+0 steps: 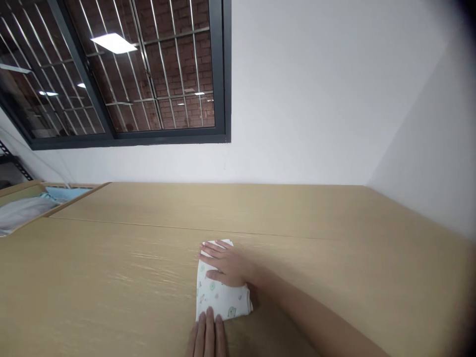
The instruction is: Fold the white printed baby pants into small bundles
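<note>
A small folded white cloth (pixel 219 296) with little green prints lies on the light wooden table (pixel 111 277), near its front edge. My right hand (pixel 226 265) rests flat on the cloth's far half, fingers stretched out and pointing left. My left hand (pixel 208 334) comes in from the bottom edge, its fingertips laid flat on the cloth's near edge. Neither hand is gripping the cloth; both press on it.
A cardboard box (pixel 44 201) with pale blue and white fabric inside stands at the far left. White walls meet behind the table at the right. A dark-framed barred window (pixel 122 74) is up on the left wall.
</note>
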`<state>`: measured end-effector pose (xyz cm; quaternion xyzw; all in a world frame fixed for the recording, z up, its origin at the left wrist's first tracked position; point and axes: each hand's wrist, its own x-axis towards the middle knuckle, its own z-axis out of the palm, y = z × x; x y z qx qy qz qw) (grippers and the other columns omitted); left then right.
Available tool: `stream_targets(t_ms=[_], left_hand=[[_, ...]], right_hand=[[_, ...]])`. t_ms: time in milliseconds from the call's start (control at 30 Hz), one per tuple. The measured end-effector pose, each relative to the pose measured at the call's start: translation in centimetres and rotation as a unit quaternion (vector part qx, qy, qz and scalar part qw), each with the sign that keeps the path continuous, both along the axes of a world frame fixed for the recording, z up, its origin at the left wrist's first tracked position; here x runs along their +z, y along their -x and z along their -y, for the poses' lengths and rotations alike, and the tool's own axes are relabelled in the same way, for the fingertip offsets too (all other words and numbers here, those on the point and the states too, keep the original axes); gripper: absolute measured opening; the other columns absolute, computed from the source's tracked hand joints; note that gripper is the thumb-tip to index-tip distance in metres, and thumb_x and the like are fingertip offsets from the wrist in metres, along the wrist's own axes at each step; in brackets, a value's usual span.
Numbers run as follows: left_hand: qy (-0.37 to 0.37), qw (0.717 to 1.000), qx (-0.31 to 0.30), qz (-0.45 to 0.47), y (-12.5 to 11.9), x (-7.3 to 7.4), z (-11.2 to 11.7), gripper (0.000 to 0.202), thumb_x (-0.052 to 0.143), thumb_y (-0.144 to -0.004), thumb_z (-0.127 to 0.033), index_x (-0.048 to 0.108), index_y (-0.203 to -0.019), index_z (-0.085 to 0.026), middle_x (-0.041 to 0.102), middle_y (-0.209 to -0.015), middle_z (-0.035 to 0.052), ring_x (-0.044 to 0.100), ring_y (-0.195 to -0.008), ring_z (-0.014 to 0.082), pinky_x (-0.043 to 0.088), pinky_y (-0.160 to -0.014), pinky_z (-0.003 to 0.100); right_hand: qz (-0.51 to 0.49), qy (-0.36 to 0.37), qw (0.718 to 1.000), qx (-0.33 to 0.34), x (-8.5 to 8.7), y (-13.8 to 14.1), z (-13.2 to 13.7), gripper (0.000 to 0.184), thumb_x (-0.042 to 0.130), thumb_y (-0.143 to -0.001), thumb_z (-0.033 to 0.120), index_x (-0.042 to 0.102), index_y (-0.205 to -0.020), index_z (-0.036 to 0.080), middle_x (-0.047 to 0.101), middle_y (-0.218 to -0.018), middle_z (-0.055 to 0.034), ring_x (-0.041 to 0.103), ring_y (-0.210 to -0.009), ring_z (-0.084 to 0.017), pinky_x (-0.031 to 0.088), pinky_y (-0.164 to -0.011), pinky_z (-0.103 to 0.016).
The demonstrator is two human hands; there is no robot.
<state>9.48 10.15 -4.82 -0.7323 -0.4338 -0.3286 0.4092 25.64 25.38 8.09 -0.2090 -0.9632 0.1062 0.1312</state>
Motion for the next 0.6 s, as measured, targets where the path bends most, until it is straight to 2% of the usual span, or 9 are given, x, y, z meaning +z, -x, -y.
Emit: stream_targets(t_ms=[100, 200, 267, 333, 400, 467, 533, 600], left_hand=[[-0.037, 0.998, 0.032, -0.038, -0.4, 0.2, 0.0, 0.040, 0.036, -0.100, -0.032, 0.070, -0.108, -0.013, 0.079, -0.095, 0.0159, 0.076, -0.085, 0.0274, 0.058, -0.074, 0.038], [-0.043, 0.997, 0.045, -0.040, -0.4, 0.1, 0.0, 0.034, 0.038, -0.097, -0.024, 0.070, -0.105, -0.014, 0.079, -0.095, 0.0138, 0.075, -0.086, 0.0264, 0.058, -0.075, 0.038], [-0.023, 0.999, 0.027, -0.036, -0.2, 0.3, 0.1, 0.034, 0.041, -0.098, -0.029, 0.070, -0.109, -0.014, 0.079, -0.097, 0.0140, 0.075, -0.087, 0.0264, 0.058, -0.075, 0.037], [0.007, 1.000, -0.006, -0.017, 0.2, 1.2, 0.1, 0.034, 0.046, -0.098, -0.036, 0.070, -0.113, -0.016, 0.079, -0.098, 0.0132, 0.075, -0.088, 0.0256, 0.058, -0.075, 0.035], [0.028, 0.999, -0.041, 0.007, 0.9, 2.8, 0.0, 0.028, 0.049, -0.097, -0.031, 0.070, -0.111, -0.018, 0.079, -0.097, 0.0104, 0.075, -0.086, 0.0228, 0.059, -0.074, 0.032], [0.058, 0.995, -0.086, 0.014, 1.8, 5.3, -0.3, 0.028, 0.043, -0.097, -0.020, 0.070, -0.104, -0.020, 0.080, -0.095, 0.0064, 0.075, -0.080, 0.0188, 0.059, -0.070, 0.029], [0.132, 0.983, -0.131, 0.004, 2.9, 8.0, -0.5, 0.033, 0.039, -0.094, -0.011, 0.069, -0.101, -0.022, 0.080, -0.094, 0.0029, 0.074, -0.076, 0.0162, 0.060, -0.068, 0.027], [0.220, 0.965, -0.141, -0.007, 4.0, 10.2, -0.8, 0.032, 0.041, -0.092, -0.009, 0.069, -0.100, -0.023, 0.079, -0.098, 0.0025, 0.074, -0.080, 0.0176, 0.062, -0.071, 0.029]], right_hand=[[0.009, -0.005, 1.000, -0.019, -0.1, -0.2, -1.8, 0.060, 0.033, -0.106, 0.053, 0.032, -0.159, 0.023, 0.022, -0.166, -0.0083, 0.019, -0.155, -0.025, 0.013, -0.126, -0.050], [0.014, -0.009, 0.999, -0.045, -0.2, -0.5, -3.3, 0.060, 0.030, -0.107, 0.051, 0.029, -0.160, 0.022, 0.019, -0.167, -0.0080, 0.014, -0.156, -0.025, 0.012, -0.126, -0.050], [0.016, -0.006, 0.997, -0.073, -0.2, -0.9, -3.9, 0.060, 0.026, -0.108, 0.048, 0.027, -0.161, 0.021, 0.019, -0.168, -0.0079, 0.013, -0.156, -0.024, 0.012, -0.127, -0.047], [0.011, -0.001, 0.994, -0.108, 0.1, -1.3, -3.9, 0.060, 0.025, -0.108, 0.046, 0.026, -0.161, 0.018, 0.019, -0.168, -0.0096, 0.014, -0.156, -0.023, 0.013, -0.127, -0.046], [-0.011, -0.004, 0.990, -0.142, 0.7, -1.8, -3.3, 0.060, 0.025, -0.108, 0.044, 0.027, -0.160, 0.014, 0.020, -0.168, -0.0129, 0.015, -0.156, -0.024, 0.015, -0.126, -0.046], [-0.045, -0.014, 0.985, -0.166, 1.5, -2.6, -1.9, 0.057, 0.028, -0.107, 0.041, 0.034, -0.156, 0.013, 0.025, -0.166, -0.0155, 0.021, -0.153, -0.026, 0.021, -0.124, -0.047], [-0.077, -0.019, 0.983, -0.169, 2.3, -3.4, 0.1, 0.049, 0.035, -0.105, 0.037, 0.047, -0.148, 0.016, 0.042, -0.157, -0.0160, 0.036, -0.144, -0.028, 0.030, -0.118, -0.047], [-0.086, -0.006, 0.986, -0.146, 2.8, -4.2, 2.4, 0.039, 0.042, -0.102, 0.034, 0.059, -0.134, 0.019, 0.059, -0.138, -0.0140, 0.051, -0.128, -0.028, 0.039, -0.110, -0.046]])
